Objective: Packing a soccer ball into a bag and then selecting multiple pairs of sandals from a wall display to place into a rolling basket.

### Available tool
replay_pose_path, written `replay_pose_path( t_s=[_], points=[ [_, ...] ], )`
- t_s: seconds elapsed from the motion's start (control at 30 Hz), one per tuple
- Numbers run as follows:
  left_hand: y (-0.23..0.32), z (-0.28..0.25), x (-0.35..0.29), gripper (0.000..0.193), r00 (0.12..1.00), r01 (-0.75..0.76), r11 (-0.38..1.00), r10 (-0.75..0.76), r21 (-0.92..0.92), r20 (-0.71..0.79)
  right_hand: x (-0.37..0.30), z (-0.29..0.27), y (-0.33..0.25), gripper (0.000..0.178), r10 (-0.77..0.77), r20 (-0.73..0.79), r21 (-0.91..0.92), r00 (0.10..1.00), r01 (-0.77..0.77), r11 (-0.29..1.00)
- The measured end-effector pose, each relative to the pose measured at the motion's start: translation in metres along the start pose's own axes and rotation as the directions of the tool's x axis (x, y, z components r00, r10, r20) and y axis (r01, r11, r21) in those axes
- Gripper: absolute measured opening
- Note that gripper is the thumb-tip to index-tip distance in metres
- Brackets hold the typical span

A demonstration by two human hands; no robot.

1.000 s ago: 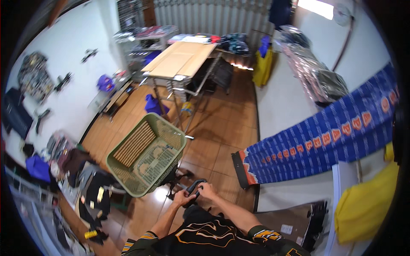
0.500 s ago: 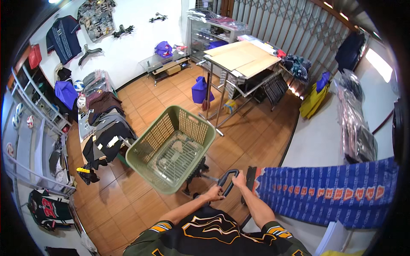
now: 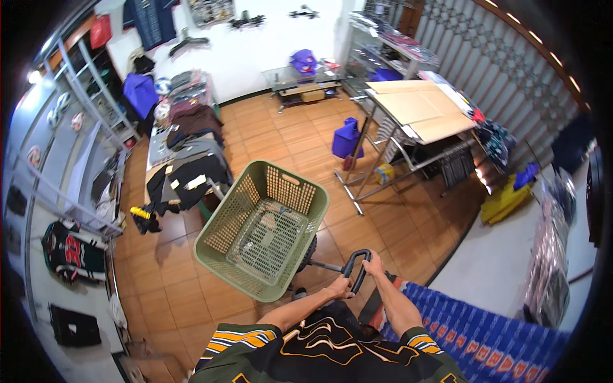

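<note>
A large olive-green plastic basket [image 3: 297, 189] with pierced walls sits on a wheeled cart, its open top facing up, with a small pale patch on its floor. From the cart a metal shaft [image 3: 324, 265] runs to a black loop handle [image 3: 350, 262]. My left hand [image 3: 341, 287] is closed round the near left part of the loop. Farther up on the right side, my right hand [image 3: 373, 262] wraps the same handle. Both forearms reach in from the lower edge. Most of the cart frame is hidden under the basket.
Left of the basket stands a table with piled dark clothes [image 3: 201, 156]. A metal-framed table [image 3: 418, 108] topped with tan boards is at the far right, a purple bag [image 3: 347, 138] beside it. A blue patterned cloth [image 3: 460, 329] lies near right. Brown tile floor [image 3: 274, 131] runs between.
The view has turned left, so the room's furniture sits farther right. The basket and handle have shifted slightly right in the picture. Both hands keep their hold on the handle.
</note>
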State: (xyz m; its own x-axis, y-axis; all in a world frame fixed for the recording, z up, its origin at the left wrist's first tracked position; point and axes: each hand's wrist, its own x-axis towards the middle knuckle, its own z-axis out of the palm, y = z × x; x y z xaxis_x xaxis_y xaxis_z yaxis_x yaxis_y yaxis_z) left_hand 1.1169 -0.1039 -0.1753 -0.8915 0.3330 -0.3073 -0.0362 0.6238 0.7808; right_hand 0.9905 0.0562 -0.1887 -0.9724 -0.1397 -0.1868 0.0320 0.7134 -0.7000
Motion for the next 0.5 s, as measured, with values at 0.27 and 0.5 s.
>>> replay_pose_path(
  t_s=[0.27, 0.5],
  points=[
    [-0.017, -0.05, 0.022, 0.057, 0.945, 0.175, 0.978, -0.2, -0.114, -0.258, 0.099, 0.047, -0.056, 0.047, -0.27, 0.19, -0.023, 0.944, 0.279, 0.96],
    [-0.018, -0.081, 0.02, 0.053, 0.625, 0.538, 0.798, -0.595, -0.273, -0.505, 0.133, 0.1, -0.151, 0.053, -0.3, 0.462, -0.079, 0.834, 0.376, 0.923]
  ],
)
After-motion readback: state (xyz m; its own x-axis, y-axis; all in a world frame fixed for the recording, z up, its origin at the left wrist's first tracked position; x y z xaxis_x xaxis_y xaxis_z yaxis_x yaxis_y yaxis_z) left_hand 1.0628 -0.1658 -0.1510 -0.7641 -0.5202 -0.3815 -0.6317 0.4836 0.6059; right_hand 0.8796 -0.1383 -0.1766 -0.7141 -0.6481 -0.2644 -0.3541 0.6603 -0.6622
